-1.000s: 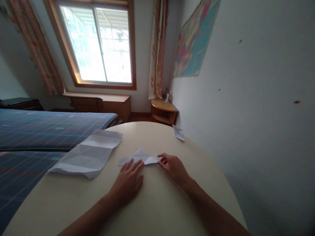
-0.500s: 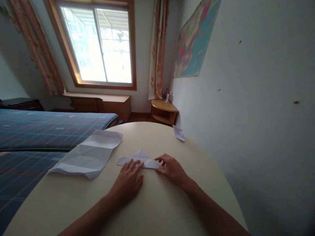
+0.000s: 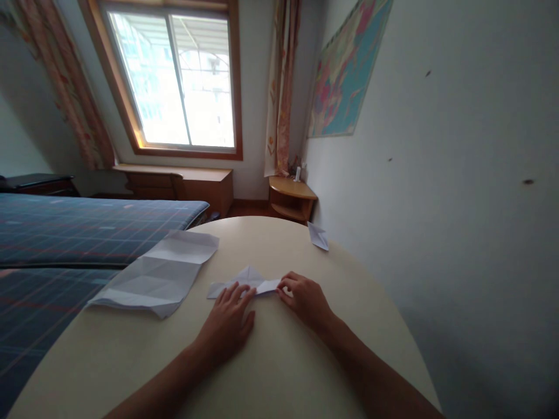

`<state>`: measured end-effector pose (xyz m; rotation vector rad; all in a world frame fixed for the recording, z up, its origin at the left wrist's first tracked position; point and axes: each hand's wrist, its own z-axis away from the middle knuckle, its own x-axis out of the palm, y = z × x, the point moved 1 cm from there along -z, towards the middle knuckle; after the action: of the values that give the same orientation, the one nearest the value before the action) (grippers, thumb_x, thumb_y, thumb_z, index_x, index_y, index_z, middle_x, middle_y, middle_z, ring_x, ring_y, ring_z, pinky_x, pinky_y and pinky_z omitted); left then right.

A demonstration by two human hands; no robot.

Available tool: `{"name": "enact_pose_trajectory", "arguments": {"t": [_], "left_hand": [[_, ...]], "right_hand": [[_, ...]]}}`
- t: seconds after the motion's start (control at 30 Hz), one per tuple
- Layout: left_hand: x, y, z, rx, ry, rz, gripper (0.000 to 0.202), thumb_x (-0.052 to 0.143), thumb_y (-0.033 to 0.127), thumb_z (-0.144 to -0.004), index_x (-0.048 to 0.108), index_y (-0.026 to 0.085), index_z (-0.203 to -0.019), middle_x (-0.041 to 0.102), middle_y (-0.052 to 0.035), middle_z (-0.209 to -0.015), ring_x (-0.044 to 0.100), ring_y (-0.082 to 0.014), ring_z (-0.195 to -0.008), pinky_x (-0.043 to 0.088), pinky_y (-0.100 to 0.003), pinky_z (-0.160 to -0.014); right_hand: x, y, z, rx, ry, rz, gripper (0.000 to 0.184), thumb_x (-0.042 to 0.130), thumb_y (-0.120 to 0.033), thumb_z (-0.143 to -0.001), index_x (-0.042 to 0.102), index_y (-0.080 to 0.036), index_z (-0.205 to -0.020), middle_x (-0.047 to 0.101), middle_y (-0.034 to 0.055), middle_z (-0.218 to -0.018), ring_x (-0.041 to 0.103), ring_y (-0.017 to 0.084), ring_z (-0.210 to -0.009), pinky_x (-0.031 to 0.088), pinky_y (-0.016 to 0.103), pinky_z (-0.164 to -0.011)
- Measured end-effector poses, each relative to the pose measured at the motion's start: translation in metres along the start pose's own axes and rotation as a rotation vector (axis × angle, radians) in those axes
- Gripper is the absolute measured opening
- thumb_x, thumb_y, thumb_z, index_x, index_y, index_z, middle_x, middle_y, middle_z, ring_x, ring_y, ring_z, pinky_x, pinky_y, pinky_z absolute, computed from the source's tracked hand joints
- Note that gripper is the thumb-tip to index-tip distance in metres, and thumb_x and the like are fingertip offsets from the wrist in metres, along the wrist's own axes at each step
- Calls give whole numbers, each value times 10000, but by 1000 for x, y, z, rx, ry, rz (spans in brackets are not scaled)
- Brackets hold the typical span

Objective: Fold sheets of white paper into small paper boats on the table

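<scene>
A folded white paper (image 3: 248, 276) lies on the round cream table (image 3: 297, 361), with a pointed peak at its far side and a long strip along its near edge. My left hand (image 3: 233, 314) rests on the strip with its fingers spread, pressing the paper against the table. Pinched between the thumb and fingertips of my right hand (image 3: 303, 297) is the strip's right end, which is raised a little off the table. My fingers hide part of the near edge.
Creased white sheets (image 3: 161, 270) lie at the table's left, partly over its edge. A small folded paper piece (image 3: 318, 236) sits near the far right edge. A bed with a blue plaid cover (image 3: 96, 230) adjoins on the left; a white wall (image 3: 458, 244) stands on the right.
My right hand's fingers have closed on the right end of the folded paper and lifted it slightly. My left hand stays in place.
</scene>
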<state>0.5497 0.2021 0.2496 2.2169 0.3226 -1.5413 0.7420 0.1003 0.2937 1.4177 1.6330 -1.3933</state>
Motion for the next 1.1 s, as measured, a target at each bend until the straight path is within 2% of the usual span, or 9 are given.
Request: {"name": "enact_pose_trajectory", "arguments": {"t": [0.13, 0.2, 0.3, 0.4, 0.6, 0.8, 0.93, 1.1], "left_hand": [[-1, 0, 1, 6, 26, 17, 452, 454, 246, -908, 498, 203, -1356, 562, -111, -1338, 454, -327, -1306, 348, -558, -1096], [0, 0, 1, 9, 38, 22, 445, 460, 242, -905, 506, 204, -1346, 566, -112, -1326, 464, -329, -1293, 351, -564, -1088], [0, 0, 2, 14, 69, 35, 450, 486, 228, -886, 513, 204, -1335, 576, -117, -1297, 480, -327, -1272, 353, -567, -1082], [-2, 1, 2, 18, 100, 55, 432, 518, 216, -864, 540, 215, -1295, 587, -110, -1251, 510, -314, -1228, 354, -561, -1080], [-8, 2, -2, 32, 156, 55, 322, 562, 180, -841, 602, 213, -1159, 617, -92, -1158, 576, -276, -1091, 400, -516, -1044], [-14, -4, -6, 59, 257, 55, 133, 500, 193, -930, 625, 222, -966, 692, -52, -1002, 636, -230, -905, 503, -386, -814], [-17, -6, -5, 57, 352, 109, 152, 456, 244, -976, 606, 223, -967, 700, -39, -950, 643, -209, -852, 492, -345, -762], [-20, -2, -5, 94, 438, 217, 141, 484, 252, -967, 621, 220, -965, 706, -34, -905, 649, -201, -836, 495, -324, -751]], "right_hand": [[7, 1, -1, -15, 53, -214, 103, 606, -195, -891, 709, -186, -900, 689, 37, -942, 658, 133, -706, 499, 251, -695], [10, 1, 0, -43, 80, -363, 108, 627, -170, -870, 710, -191, -935, 688, 32, -929, 660, 138, -744, 517, 252, -720], [12, 1, 1, -114, 88, -482, 247, 657, -123, -827, 700, -222, -1049, 695, 29, -991, 660, 157, -850, 531, 278, -794], [12, -1, 1, -168, 95, -430, 302, 644, -60, -820, 704, -225, -1066, 708, 39, -1031, 652, 177, -928, 518, 320, -866], [8, -6, 0, -239, 179, -291, 111, 690, -135, -849, 736, -226, -892, 740, 28, -882, 629, 198, -862, 517, 333, -804], [-1, -12, 4, -287, 314, -349, 181, 677, -217, -879, 686, -252, -1056, 708, 25, -892, 586, 201, -896, 499, 348, -816], [-2, -15, 4, -267, 351, -428, 273, 718, -246, -848, 653, -256, -1112, 692, 24, -932, 587, 202, -954, 484, 366, -873], [-4, -18, 4, -143, 341, -580, 82, 695, -298, -863, 680, -224, -896, 687, 19, -862, 615, 184, -845, 493, 327, -787]]}}
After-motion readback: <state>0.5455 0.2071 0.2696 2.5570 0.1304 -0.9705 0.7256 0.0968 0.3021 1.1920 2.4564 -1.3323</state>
